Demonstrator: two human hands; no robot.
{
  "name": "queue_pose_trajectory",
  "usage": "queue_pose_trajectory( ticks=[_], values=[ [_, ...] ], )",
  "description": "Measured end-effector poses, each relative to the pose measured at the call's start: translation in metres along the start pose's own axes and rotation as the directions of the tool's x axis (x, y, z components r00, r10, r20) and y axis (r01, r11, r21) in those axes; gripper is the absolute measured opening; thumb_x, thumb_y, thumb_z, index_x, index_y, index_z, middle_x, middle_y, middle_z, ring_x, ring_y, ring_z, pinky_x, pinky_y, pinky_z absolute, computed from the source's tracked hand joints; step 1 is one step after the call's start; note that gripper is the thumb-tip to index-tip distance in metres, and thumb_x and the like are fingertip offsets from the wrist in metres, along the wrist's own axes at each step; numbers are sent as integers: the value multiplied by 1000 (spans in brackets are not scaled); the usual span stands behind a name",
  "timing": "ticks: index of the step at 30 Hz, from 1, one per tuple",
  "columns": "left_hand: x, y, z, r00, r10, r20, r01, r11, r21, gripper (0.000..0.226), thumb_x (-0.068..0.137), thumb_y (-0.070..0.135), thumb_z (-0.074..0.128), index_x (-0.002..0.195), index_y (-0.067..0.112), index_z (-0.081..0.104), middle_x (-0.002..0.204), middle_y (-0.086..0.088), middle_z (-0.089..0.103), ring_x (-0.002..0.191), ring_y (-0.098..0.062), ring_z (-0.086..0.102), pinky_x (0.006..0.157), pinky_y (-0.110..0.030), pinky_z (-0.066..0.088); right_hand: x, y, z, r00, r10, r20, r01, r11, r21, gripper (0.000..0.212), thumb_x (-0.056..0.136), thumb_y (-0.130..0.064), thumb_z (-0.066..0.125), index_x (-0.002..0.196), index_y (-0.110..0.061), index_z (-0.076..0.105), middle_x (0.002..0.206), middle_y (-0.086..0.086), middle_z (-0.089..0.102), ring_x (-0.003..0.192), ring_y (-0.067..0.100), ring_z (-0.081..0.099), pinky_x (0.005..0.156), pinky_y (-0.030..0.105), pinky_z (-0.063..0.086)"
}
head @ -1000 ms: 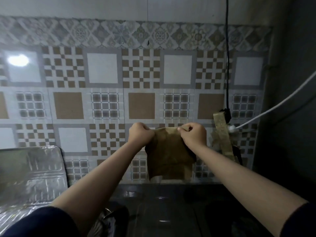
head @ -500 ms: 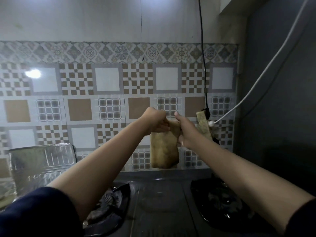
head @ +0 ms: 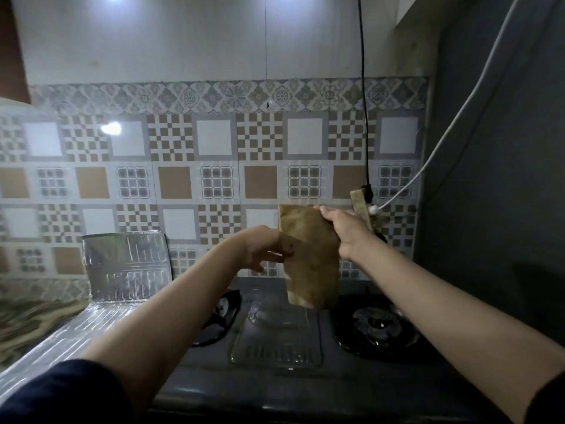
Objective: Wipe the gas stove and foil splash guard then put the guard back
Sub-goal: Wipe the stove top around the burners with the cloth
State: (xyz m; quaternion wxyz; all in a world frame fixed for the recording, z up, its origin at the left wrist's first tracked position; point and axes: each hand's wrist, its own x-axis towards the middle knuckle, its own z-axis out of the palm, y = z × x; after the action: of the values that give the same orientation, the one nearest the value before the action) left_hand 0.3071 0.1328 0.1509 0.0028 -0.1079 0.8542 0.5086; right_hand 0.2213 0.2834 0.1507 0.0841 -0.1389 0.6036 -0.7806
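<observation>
Right hand [head: 344, 232] pinches the top right corner of a tan cloth [head: 310, 258], which hangs folded above the far middle of the gas stove [head: 275, 347]. Left hand [head: 266, 250] is at the cloth's left edge w/ fingers curled toward it; can't tell if it really grips or only touches.

Foil splash guard [head: 127, 266] stands upright on the surface at left, w/ more foil running toward the near left beside the left burner [head: 220, 316]. Right burner [head: 377, 327] sits just below and right of the cloth.

Risks, as I judge them:
- Cloth held by one corner only, so it could slip and drop onto the stove top or a burner.
- Black cable [head: 363, 117] and white cable [head: 428, 160] meet at a plug spot just behind the right hand; a lift or swing could snag them, and a damp cloth near that is bad.
- Foil guard looks thin & free-standing; the left arm sweeping back could tip or crease it.
</observation>
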Motion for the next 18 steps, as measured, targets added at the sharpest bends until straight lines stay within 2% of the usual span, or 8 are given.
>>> queue_pose_trajectory(
  ticks=[2, 5, 8, 11, 13, 14, 16, 18],
  values=[
    [-12, -10, 8, 998, 54, -12, -54, 999, -5, 21, 86, 11, 59, 106, 10, 65, 107, -8, 69, 100, -23, 63, 97, -46, 47, -10, 7, -4, 998, 62, -6, -62, 998, -11, 19, 90, -28, 61, 102, -15, 70, 109, 11, 69, 102, 31, 64, 87, 45, 53],
    [-36, -20, 17, 993, 96, -76, -93, 995, 40, 15, 88, 9, 58, 103, 11, 60, 93, -12, 66, 79, -21, 62, 80, -39, 54, -20, 29, -11, 983, 182, -19, -181, 981, 68, 33, 89, -31, 61, 114, -9, 63, 112, 16, 67, 98, 33, 66, 71, 41, 57],
    [-61, -24, 23, 986, 122, -117, -115, 991, 62, 10, 89, 5, 53, 98, 7, 58, 84, -11, 60, 68, -18, 57, 61, -28, 49, -38, 52, -12, 964, 260, 54, -266, 953, 148, 33, 96, -30, 50, 120, -10, 61, 115, 18, 67, 97, 31, 67, 71, 37, 57],
    [-81, -30, 26, 987, 107, -121, -96, 991, 92, 9, 90, 3, 49, 94, 2, 57, 81, -16, 52, 64, -21, 48, 58, -28, 39, -63, 73, -13, 925, 339, 170, -354, 933, 62, 50, 99, -36, 43, 138, -5, 43, 134, 21, 55, 117, 32, 58, 92, 41, 48],
    [-88, -38, 25, 984, 71, -166, -61, 996, 61, 12, 89, 2, 50, 96, -1, 59, 84, -20, 53, 67, -25, 49, 59, -31, 40, -76, 86, -12, 872, 430, 236, -437, 899, -22, 67, 96, -46, 44, 144, -2, 28, 138, 22, 50, 124, 36, 51, 105, 50, 36],
    [-91, -44, 23, 977, 50, -207, -44, 998, 36, 13, 89, 2, 51, 98, -3, 59, 85, -19, 56, 70, -25, 52, 61, -33, 44, -80, 90, -8, 844, 465, 267, -462, 883, -77, 74, 93, -52, 45, 145, -2, 27, 134, 20, 55, 123, 37, 52, 107, 52, 33],
    [-96, -54, 18, 961, -1, -275, -9, 999, -34, 15, 90, 4, 54, 104, 3, 59, 83, -12, 59, 71, -21, 56, 62, -31, 49, -87, 96, 3, 820, 487, 301, -468, 873, -136, 76, 90, -56, 48, 142, -3, 31, 124, 16, 63, 114, 34, 58, 101, 50, 39],
    [-100, -66, 8, 950, -67, -305, 40, 995, -94, 22, 89, 4, 56, 111, 2, 56, 85, -11, 59, 73, -19, 58, 66, -31, 52, -92, 99, 20, 834, 455, 314, -455, 887, -77, 56, 91, -47, 53, 129, -7, 46, 113, 11, 66, 103, 29, 63, 91, 43, 46]
  ],
)
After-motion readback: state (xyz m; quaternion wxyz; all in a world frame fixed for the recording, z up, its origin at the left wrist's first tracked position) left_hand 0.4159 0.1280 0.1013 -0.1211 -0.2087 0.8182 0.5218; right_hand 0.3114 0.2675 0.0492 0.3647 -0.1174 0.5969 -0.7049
